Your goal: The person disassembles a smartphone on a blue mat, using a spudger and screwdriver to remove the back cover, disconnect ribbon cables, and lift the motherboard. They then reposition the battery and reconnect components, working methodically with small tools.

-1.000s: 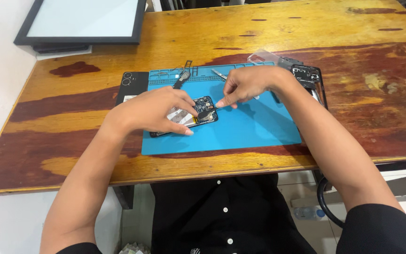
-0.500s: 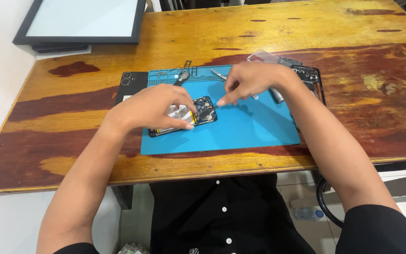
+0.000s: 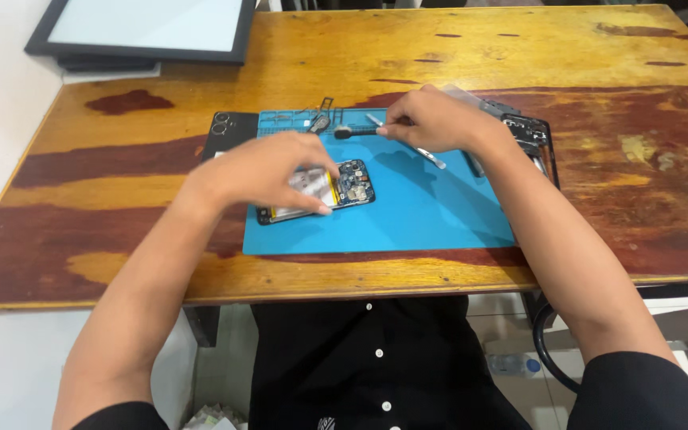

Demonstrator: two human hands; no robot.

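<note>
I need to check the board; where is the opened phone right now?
In the head view, the opened phone lies on the left part of the blue mat, partly under the left hand, near the mat's left edge.
</note>
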